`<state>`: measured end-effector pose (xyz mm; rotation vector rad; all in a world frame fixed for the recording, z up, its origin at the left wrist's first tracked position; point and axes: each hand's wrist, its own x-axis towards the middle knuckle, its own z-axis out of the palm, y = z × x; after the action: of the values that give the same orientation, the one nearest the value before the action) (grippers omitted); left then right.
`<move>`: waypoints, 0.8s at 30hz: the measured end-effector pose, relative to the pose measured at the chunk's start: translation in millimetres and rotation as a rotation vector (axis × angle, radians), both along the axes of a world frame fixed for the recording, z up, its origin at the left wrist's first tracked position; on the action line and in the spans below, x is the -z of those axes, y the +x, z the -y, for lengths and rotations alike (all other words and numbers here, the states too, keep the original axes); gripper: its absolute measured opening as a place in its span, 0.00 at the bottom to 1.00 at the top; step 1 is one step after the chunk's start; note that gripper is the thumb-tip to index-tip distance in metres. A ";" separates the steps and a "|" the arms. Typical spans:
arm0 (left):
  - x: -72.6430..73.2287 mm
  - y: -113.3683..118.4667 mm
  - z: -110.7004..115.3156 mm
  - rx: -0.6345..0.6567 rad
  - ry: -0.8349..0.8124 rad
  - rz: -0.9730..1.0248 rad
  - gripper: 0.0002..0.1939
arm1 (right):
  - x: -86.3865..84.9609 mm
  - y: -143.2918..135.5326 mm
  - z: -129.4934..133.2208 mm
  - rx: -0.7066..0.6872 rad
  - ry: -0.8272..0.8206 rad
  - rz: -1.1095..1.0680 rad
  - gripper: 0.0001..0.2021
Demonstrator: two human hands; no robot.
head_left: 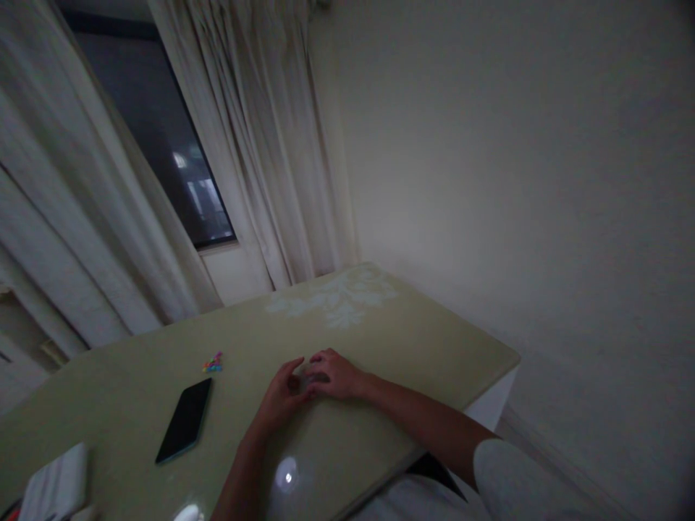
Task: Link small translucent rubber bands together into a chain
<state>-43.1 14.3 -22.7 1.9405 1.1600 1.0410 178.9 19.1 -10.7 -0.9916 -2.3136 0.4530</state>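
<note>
Both hands meet over the near part of the greenish glass-topped table (pixel 244 340). My left hand (pixel 282 396) is curled, with thumb and fingers bent toward the other hand. From the right, my right hand (pixel 337 375) reaches in, fingers also bent, its tips close to the left thumb. Between them shows a small, pale, seemingly see-through thing (pixel 308 378), too dim and small to name. To the left of the hands lies a little cluster of small colourful pieces (pixel 213 362). Nearer to me, a dark phone (pixel 185 420) lies flat.
At the lower left sits a white, box-like object (pixel 56 483). A pale leaf pattern (pixel 339 297) marks the table's far corner. Behind the table hang light curtains (pixel 266 145) beside a dark window (pixel 152 123). A bare wall (pixel 489 181) runs along the right.
</note>
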 end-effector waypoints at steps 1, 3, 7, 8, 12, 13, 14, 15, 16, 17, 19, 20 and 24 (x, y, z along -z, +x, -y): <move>0.5 0.4 -0.1 -0.001 0.027 0.003 0.34 | -2.5 0.0 2.0 0.006 0.007 0.028 0.19; 2.4 2.2 -0.6 -0.002 0.062 0.007 0.30 | -6.0 -0.4 6.1 0.014 0.025 0.080 0.17; 7.3 6.9 -1.9 -0.021 0.058 -0.050 0.27 | -0.7 -2.3 15.4 0.055 0.082 0.096 0.18; 8.0 8.2 -1.9 -0.031 0.054 -0.062 0.27 | 3.1 -2.7 17.2 0.072 0.096 0.096 0.18; 7.7 14.7 0.9 -0.056 0.066 -0.070 0.28 | 17.6 6.3 11.0 0.088 0.130 0.161 0.21; 7.0 16.4 2.0 -0.051 0.077 -0.075 0.27 | 18.8 13.7 4.5 0.096 0.125 0.175 0.22; 6.3 18.0 3.0 -0.040 0.084 -0.084 0.26 | 18.6 24.0 -4.0 0.119 0.111 0.187 0.22; 5.6 19.6 3.9 -0.029 0.088 -0.095 0.23 | 17.1 36.9 -14.3 0.171 0.081 0.189 0.21; 4.9 20.9 4.5 -0.021 0.089 -0.108 0.20 | 14.5 52.1 -25.6 0.246 0.040 0.176 0.21; 4.2 22.1 4.9 -0.019 0.088 -0.120 0.17 | 11.5 68.8 -37.3 0.327 -0.012 0.153 0.21; 2.8 24.0 5.4 -0.032 0.077 -0.138 0.15 | 6.4 102.3 -58.4 0.441 -0.030 0.113 0.20; 2.1 24.7 6.0 -0.042 0.068 -0.146 0.15 | 5.1 116.9 -66.4 0.484 -0.032 0.091 0.19; -0.6 24.8 15.1 -0.108 0.031 -0.177 0.19 | 9.9 150.1 -73.1 0.616 0.029 -0.043 0.20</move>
<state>-18.3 -0.7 -22.2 2.0469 1.3668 0.9626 329.0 92.2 -20.6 -1.5766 -1.8372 0.1816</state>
